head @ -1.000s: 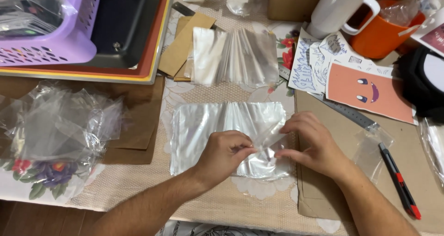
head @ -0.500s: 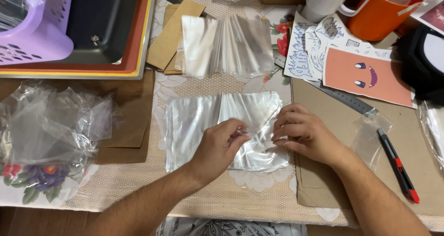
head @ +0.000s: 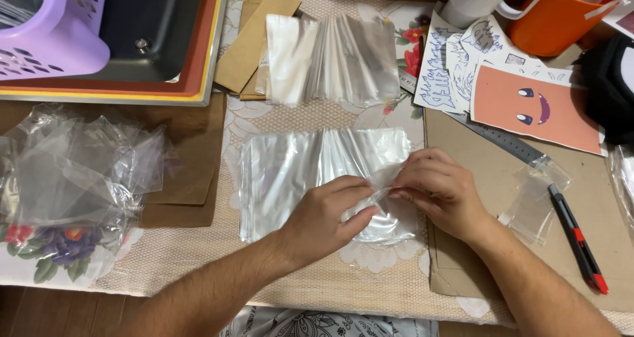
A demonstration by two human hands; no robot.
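Note:
A fanned stack of clear plastic bags point(head: 290, 175) lies on the lace tablecloth in the middle. My left hand point(head: 330, 215) and my right hand point(head: 439, 191) meet over its right end. Both pinch the edge of the top clear bag point(head: 380, 178) between thumb and fingertips, lifting it slightly off the stack. A second fanned stack of clear bags point(head: 337, 59) lies further back, partly over brown cardboard pieces point(head: 254, 36).
A heap of crumpled clear bags point(head: 72, 178) sits at the left. A purple basket point(head: 46, 26) rests in stacked trays point(head: 198, 79) at back left. Right: cardboard sheet point(head: 607, 258), metal ruler point(head: 505, 142), red-black utility knife point(head: 578, 238), small clear bag point(head: 535, 198), drawn paper cards point(head: 535, 106), orange mug point(head: 555, 16).
The view has shifted slightly, so everything sits higher in the frame. My fingers have gathered closer on the top bag's right edge and lifted it a little.

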